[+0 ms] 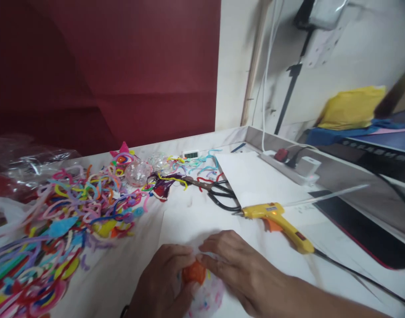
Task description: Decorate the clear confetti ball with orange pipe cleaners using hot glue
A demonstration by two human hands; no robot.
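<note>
At the near edge of the table, my left hand (164, 278) and my right hand (232, 269) close around a clear ball with coloured flecks (207, 298). An orange piece (194, 273) sits on the ball between my hands, my fingers pressed against it. Part of the ball is covered by my fingers. White paper (189, 221) lies just beyond. Right of my hands rests a yellow hot glue gun (278, 218) with a clear glue stick (328, 195) in its back. Black-handled scissors (219, 192) lie farther back.
A heap of colourful pipe cleaners (89, 203) spreads over the left side, with clear balls (138, 172) behind it. A power strip (288, 168) runs along the right rim, near a dark phone-like slab (364, 229). The glue gun's black cord (358, 276) trails to the right.
</note>
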